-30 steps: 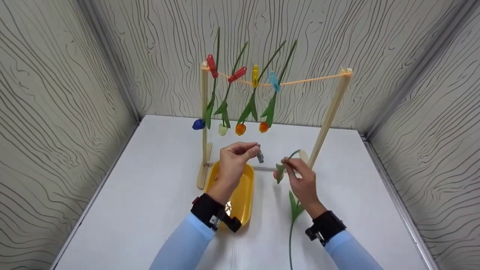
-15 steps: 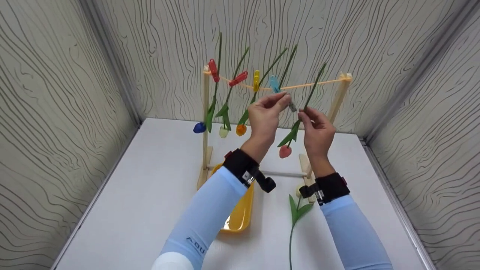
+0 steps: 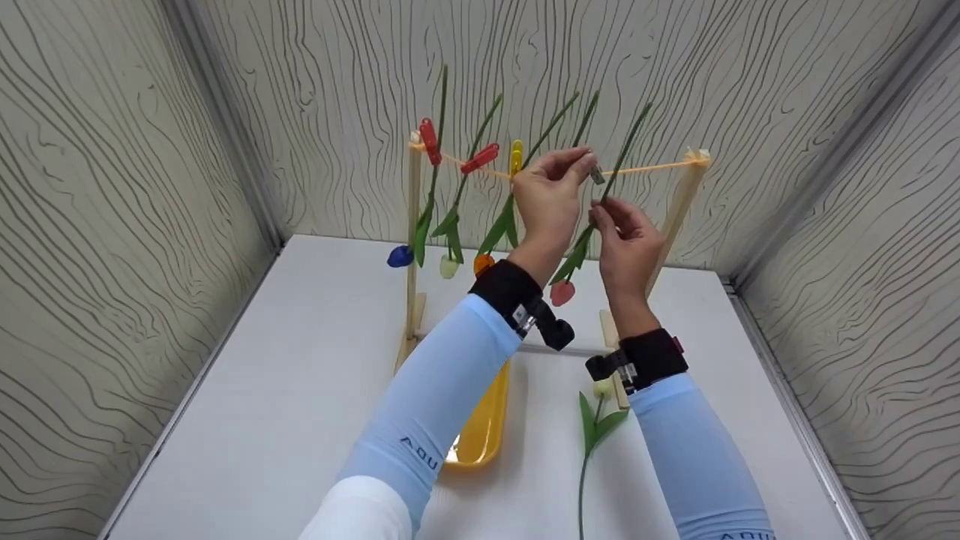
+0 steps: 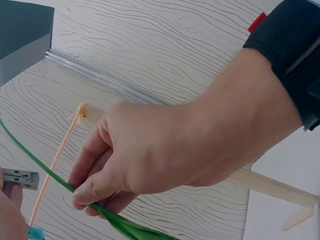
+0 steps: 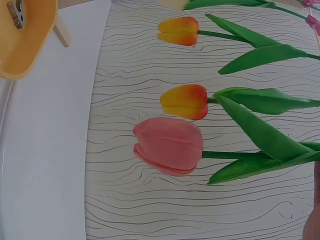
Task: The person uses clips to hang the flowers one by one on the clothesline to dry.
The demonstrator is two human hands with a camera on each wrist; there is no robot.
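Observation:
Between the left hand's [image 3: 551, 195] thumb and fingers is a grey clothespin [image 3: 597, 175], held close to the orange cord [image 3: 652, 167]. The right hand [image 3: 630, 240] pinches the green stem of a pink tulip [image 3: 562, 292], whose flower hangs downward. Its stem rises across the cord, just right of the clothespin. In the left wrist view the grey clothespin [image 4: 21, 178] points at the cord and stem from the left edge. The right wrist view shows the pink tulip [image 5: 170, 146] nearest the camera, with an orange tulip [image 5: 185, 101] behind it.
Clipped along the cord are a blue tulip [image 3: 400, 256], a white one [image 3: 448, 267] and orange ones, with red clothespins [image 3: 480, 158] and a yellow one [image 3: 516, 157]. A wooden post [image 3: 679, 217] stands right. Below are a yellow tray [image 3: 484, 435] and a pale tulip [image 3: 602, 388].
Both hands have risen from above the table to the cord. The pink tulip now hangs flower-down across it, and the left hand has brought the grey clothespin up close to the stem.

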